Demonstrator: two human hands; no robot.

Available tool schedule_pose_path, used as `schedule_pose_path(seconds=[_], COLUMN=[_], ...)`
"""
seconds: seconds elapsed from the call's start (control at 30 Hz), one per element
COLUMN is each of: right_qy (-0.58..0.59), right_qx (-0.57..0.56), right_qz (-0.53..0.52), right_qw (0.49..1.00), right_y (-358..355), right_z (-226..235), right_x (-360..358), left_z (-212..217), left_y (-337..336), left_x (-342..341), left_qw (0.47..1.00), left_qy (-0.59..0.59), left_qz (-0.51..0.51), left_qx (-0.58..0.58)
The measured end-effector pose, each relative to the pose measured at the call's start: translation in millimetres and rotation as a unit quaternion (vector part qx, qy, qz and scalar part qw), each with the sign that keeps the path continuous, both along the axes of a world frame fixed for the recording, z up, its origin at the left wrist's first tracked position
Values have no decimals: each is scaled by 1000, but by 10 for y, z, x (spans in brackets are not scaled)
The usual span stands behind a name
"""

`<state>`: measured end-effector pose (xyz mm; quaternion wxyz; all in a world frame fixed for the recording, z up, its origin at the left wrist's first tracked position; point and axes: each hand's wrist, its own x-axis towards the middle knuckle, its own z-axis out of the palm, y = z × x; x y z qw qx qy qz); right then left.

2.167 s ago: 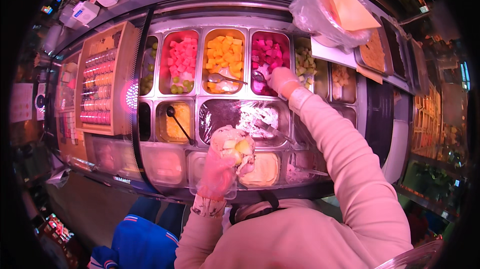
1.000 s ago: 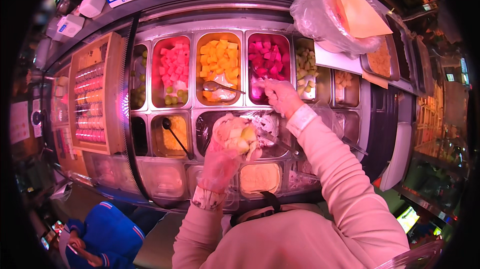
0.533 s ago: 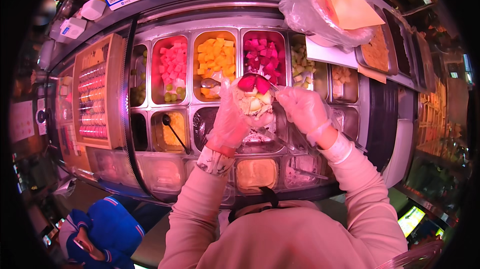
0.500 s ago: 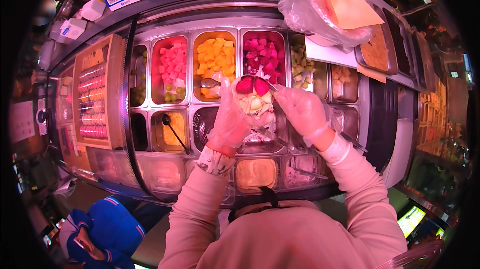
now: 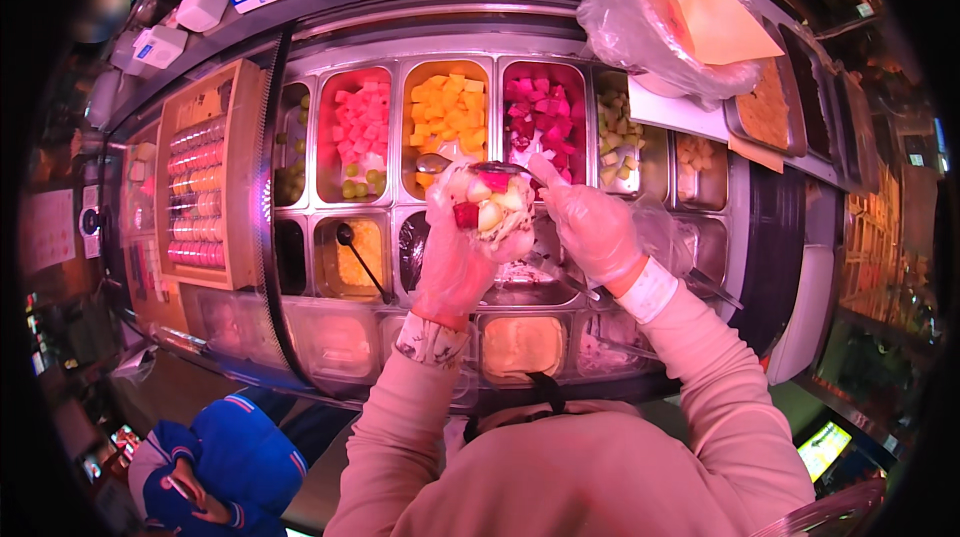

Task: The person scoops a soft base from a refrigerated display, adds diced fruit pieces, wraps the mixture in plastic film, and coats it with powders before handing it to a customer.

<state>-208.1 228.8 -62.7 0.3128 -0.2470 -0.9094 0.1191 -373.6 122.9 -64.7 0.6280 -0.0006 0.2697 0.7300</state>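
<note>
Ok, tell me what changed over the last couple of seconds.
The right hand drew back from the tray of pink fruit cubes to the cup. The left hand lifted the filled cup up over the trays, and red pieces now sit on top. The left grip stayed on the cup; trays unchanged.

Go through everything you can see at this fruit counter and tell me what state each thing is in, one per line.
Cup: held up in left hand, heaped with fruit.
Right hand: gloved, fingers at the cup's rim.
Mango tray: uncovered, nearly full.
Watermelon tray: uncovered, partly full.
Dragon fruit tray: uncovered, nearly full.
Ladle: resting in yellow sauce tray.
</note>
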Motion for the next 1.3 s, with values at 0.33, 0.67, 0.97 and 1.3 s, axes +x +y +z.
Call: schedule_pose_path(seconds=[0.33, 0.67, 0.97, 1.3], right_qy=[26, -137, -141, -434], right_qx=[26, 6, 2, 47], right_qz=[56, 72, 108, -86], right_qw=[998, 988, 984, 896], right_y=[-60, -175, -60, 949], right_z=[46, 419, 401, -634], right_x=[-335, -464, -469, -295], left_z=[-195, 11, -257, -99], left_y=[-273, -181, -327, -1053], left_x=[-333, -565, -638, -1045], left_qw=[996, 996, 995, 994], left_qy=[16, 23, 12, 38], left_qz=[31, 75, 73, 97], left_qx=[86, 49, 68, 19])
